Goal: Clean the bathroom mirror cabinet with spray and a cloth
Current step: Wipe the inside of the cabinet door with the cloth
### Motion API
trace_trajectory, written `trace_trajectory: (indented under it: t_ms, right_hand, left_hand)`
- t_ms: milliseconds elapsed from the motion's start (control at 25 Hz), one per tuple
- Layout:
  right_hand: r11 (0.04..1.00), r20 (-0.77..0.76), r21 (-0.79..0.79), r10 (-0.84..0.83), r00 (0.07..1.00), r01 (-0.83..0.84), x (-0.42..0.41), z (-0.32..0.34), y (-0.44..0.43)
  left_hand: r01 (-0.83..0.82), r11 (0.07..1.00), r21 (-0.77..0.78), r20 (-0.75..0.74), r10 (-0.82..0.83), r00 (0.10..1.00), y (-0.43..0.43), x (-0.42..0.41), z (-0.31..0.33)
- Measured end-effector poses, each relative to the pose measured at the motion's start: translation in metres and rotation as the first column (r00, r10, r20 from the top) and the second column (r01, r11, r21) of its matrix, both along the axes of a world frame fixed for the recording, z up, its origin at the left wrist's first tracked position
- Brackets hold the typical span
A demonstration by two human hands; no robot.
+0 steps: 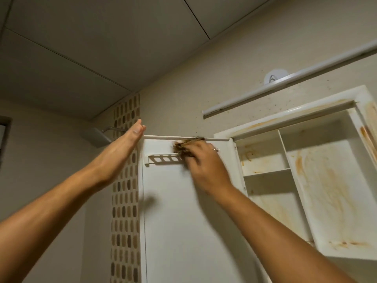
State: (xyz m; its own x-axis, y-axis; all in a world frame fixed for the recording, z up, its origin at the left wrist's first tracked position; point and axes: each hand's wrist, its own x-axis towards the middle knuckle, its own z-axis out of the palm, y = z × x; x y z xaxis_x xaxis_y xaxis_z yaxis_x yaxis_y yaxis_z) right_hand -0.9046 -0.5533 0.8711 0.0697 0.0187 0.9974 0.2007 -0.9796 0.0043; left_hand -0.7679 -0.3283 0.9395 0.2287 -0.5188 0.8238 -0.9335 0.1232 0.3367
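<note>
The white mirror cabinet (326, 180) hangs on the wall with its door (173, 211) swung open to the left, the door's inner side facing me. Rust-brown stains streak the cabinet's frame and shelves. My right hand (204, 164) grips a dirty brownish cloth (183, 149) and presses it against the top of the door, just above a small slotted white rack (163, 159). My left hand (122, 152) is flat, fingers straight, against the door's upper left edge. No spray bottle is in view.
A white tube lamp (285, 86) runs above the cabinet, with a round white hook (273, 77) behind it. A shower head (95, 136) juts out at the left, beside a strip of brown mosaic tiles (124, 201). The ceiling is close overhead.
</note>
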Motion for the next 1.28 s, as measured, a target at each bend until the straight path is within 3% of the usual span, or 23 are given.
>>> trace_trajectory:
  t_ms: [80,200,400,680,840,1000,1160,1280]
  right_hand:
    - [0.982,-0.071,0.140,-0.116,0.991,0.125,-0.006,-0.016,-0.051]
    - [0.934,-0.224,0.145,-0.290,0.930,0.326,0.013,-0.031,-0.069]
    - [0.908,-0.097,0.012,-0.416,0.904,0.419,0.009,-0.023,-0.070]
    - [0.975,-0.102,-0.028,-0.221,0.970,0.220,0.012,-0.028,-0.074]
    - [0.974,-0.100,0.111,-0.187,0.977,0.198,0.016,-0.089,-0.064]
    - [0.917,-0.168,0.265,-0.261,0.951,0.299,0.023,-0.099,-0.014]
    - [0.962,-0.213,0.091,-0.233,0.949,0.257,0.036,-0.096,0.087]
    - [0.983,-0.229,-0.060,-0.181,0.956,0.172,0.040,-0.092,0.113]
  left_hand:
    - [-0.045,0.999,0.004,0.028,0.044,0.999,-0.003,0.009,0.001]
    - [-0.129,0.992,0.016,-0.021,0.129,0.991,-0.006,0.013,0.006]
    - [-0.080,0.997,0.014,0.066,0.079,0.995,-0.001,0.016,-0.001]
    - [-0.060,0.998,0.035,0.103,0.056,0.993,0.002,0.014,-0.001]
    - [-0.066,0.998,0.010,0.074,0.065,0.995,0.003,-0.012,-0.010]
    - [-0.016,1.000,0.006,-0.040,0.017,0.999,0.011,-0.048,-0.027]
    - [-0.014,1.000,0.012,-0.092,0.015,0.996,0.018,-0.065,-0.031]
    - [0.008,1.000,-0.002,-0.102,-0.008,0.995,0.019,-0.070,-0.045]
